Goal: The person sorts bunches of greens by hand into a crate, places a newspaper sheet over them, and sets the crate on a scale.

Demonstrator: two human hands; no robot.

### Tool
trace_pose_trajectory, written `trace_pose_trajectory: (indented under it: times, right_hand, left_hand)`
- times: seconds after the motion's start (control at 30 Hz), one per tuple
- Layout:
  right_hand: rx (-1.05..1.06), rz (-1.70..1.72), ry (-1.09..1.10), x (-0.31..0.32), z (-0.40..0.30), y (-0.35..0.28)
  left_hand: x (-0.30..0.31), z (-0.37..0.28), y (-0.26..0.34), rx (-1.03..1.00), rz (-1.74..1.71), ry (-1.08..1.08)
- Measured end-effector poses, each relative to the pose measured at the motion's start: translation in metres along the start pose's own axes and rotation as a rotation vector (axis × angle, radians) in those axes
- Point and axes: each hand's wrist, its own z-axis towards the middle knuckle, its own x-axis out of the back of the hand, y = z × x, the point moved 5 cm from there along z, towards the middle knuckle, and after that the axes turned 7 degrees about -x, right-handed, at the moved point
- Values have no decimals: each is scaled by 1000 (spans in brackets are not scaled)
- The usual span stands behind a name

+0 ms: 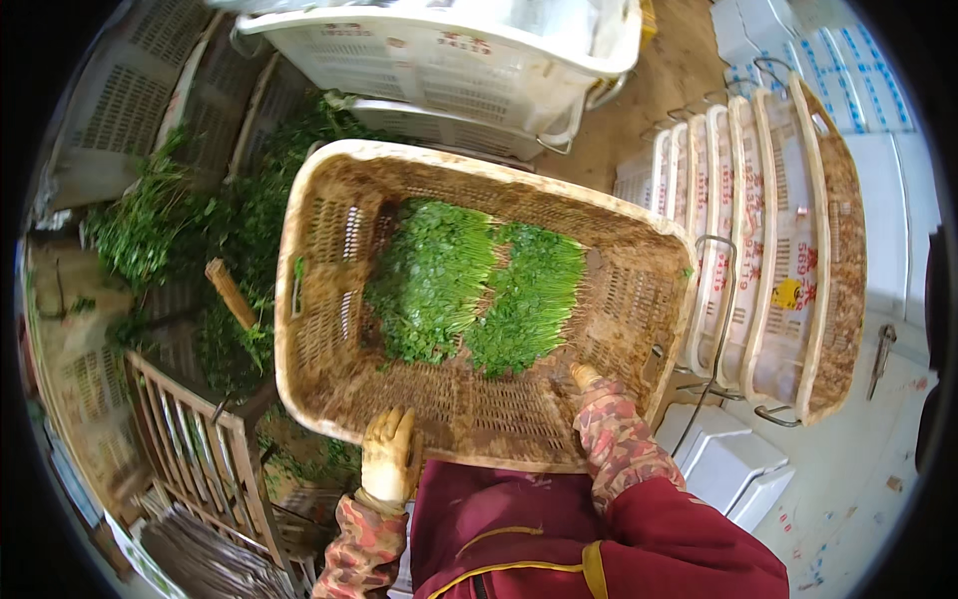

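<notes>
A muddy, slotted plastic crate (pixel 479 449) sits before me. Inside lie two rows of leafy green bunches, a left row (pixel 430 281) and a right row (pixel 528 296), with pale stems and brown roots pointing right. My left hand (pixel 388 455), in a yellowed glove, grips the crate's near rim with its fingers over the edge. Reaching down inside the near right part, my gloved right hand (pixel 586 376) is close to the right row's roots. Its camouflage sleeve hides most of it, so I cannot tell whether it holds anything.
Nested crates with wire handles (pixel 771 247) lean at the right, by white foam boxes (pixel 718 457). Another white crate (pixel 449 67) stands beyond. Loose greens (pixel 172 210) heap at the left, near a slatted wooden chair (pixel 202 449). A wrench-like tool (pixel 882 359) lies far right.
</notes>
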Motion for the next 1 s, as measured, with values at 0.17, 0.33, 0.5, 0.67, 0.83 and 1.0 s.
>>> trace_pose_trajectory:
  times: [0.17, 0.33, 0.5, 0.67, 0.83, 1.0]
  right_hand:
    - [441, -655, 687, 7, 1, -33]
    - [736, -710, 1299, -10, -103, -190]
    - [463, -898, 1060, 32, -36, -288]
    - [301, -786, 1014, 77, 38, -276]
    - [586, -794, 1069, 56, -35, -262]
    - [970, 77, 166, -103, -216, -288]
  left_hand:
    - [-57, 79, -18, -246, -24, -139]
    - [-110, 131, -14, -378, 4, -176]
    - [-185, 113, -5, -451, -121, -253]
    - [-183, 114, -6, -338, -203, -267]
    - [-152, 125, -20, -211, -226, -99]
    - [-167, 103, -23, -215, -27, -286]
